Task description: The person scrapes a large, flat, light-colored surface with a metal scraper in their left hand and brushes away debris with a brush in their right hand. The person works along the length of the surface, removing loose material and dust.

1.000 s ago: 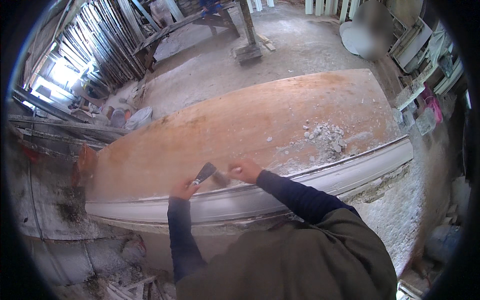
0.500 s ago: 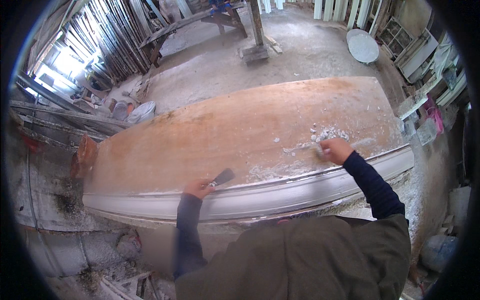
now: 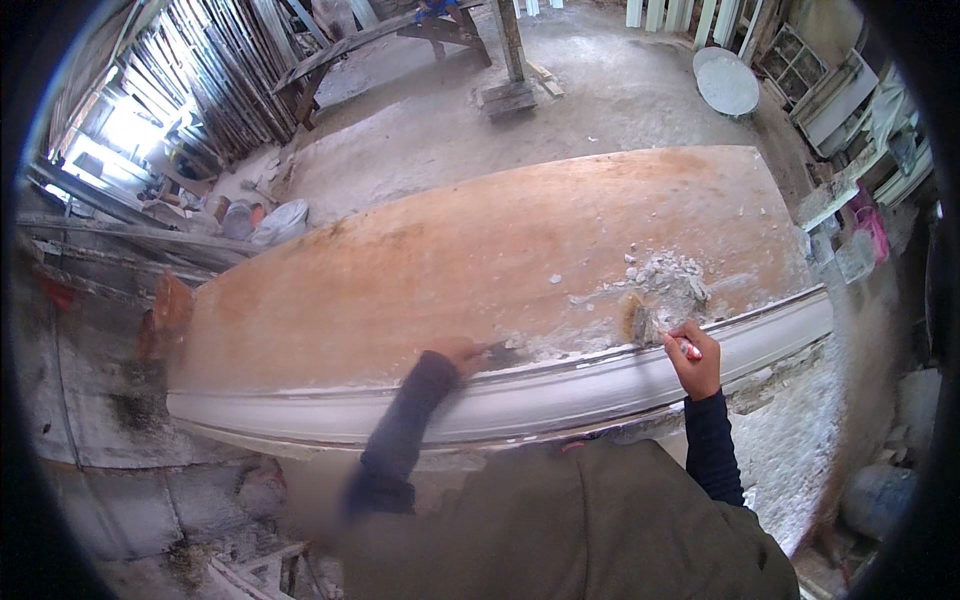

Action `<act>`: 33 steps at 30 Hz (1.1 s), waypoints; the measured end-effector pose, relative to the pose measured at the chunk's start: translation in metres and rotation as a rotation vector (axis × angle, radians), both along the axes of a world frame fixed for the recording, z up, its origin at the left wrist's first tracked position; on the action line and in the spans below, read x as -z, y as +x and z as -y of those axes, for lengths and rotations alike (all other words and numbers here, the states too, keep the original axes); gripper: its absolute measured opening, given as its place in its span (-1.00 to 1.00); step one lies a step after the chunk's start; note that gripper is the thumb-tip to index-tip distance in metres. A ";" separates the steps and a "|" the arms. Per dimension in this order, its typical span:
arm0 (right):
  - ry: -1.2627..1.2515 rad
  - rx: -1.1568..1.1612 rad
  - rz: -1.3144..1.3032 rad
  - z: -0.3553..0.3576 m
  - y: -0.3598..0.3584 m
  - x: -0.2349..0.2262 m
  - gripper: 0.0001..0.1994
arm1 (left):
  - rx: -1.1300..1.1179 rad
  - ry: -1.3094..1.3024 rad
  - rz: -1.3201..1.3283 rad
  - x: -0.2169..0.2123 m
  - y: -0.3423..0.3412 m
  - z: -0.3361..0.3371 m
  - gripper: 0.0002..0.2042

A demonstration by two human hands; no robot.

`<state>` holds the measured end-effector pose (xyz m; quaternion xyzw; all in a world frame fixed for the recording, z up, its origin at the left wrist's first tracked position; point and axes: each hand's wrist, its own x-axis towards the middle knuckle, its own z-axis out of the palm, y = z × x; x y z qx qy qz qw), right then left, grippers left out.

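At the near edge of the worktop (image 3: pixel 420 270): a white moulding (image 3: pixel 570 395) runs lengthwise, left to right, before you.
Right hand (image 3: pixel 697 362): closed around the brush (image 3: pixel 644 325), bristles pointing left and slightly away.
Left hand (image 3: pixel 455 353): gripping the scraper (image 3: pixel 505 353), blurred, blade toward the right.
White crumbs (image 3: pixel 668 272): on the worktop just beyond the brush, nearer your right hand.

Tan-bristled brush (image 3: pixel 645 327), slanted, dark scraper (image 3: pixel 504 353) leftward
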<state>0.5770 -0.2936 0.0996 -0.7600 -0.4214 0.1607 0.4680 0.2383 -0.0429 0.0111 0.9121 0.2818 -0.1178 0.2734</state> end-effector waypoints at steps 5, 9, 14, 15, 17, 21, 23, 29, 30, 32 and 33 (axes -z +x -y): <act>-0.014 0.035 -0.012 0.011 -0.001 -0.005 -0.91 | 0.060 -0.014 -0.036 -0.040 0.010 -0.010 -0.69; 0.000 0.060 0.022 0.015 0.004 -0.015 -0.93 | -0.013 -0.021 -0.170 -0.035 -0.029 -0.034 -0.70; 0.048 0.090 0.043 0.013 0.001 -0.021 -0.94 | 0.077 -0.069 0.054 0.012 0.046 0.004 -0.71; 0.054 0.090 0.053 0.012 0.000 -0.020 -0.94 | 0.128 -0.135 0.044 -0.007 0.071 0.012 -0.71; 0.064 0.068 0.073 0.011 -0.001 -0.021 -0.94 | 0.206 -0.169 0.065 -0.012 0.085 0.012 -0.72; 0.023 0.076 0.080 0.013 0.002 -0.021 -0.93 | 0.268 -0.004 0.113 0.017 0.037 -0.030 -0.72; 0.016 0.103 0.048 0.016 0.002 -0.023 -0.93 | 0.185 -0.061 -0.072 -0.011 0.003 -0.047 -0.70; 0.045 0.132 0.059 0.022 -0.003 -0.024 -0.93 | 0.107 0.000 -0.098 -0.006 -0.002 -0.023 -0.65; 0.053 0.118 0.064 0.019 -0.005 -0.024 -0.94 | 0.151 -0.011 -0.099 0.007 0.016 -0.016 -0.66; 0.075 0.102 0.072 0.016 -0.007 -0.020 -0.94 | 0.192 -0.012 -0.053 0.019 0.054 -0.003 -0.71; 0.065 0.088 0.074 0.015 -0.008 -0.019 -0.94 | 0.187 -0.008 -0.002 0.014 0.066 0.002 -0.74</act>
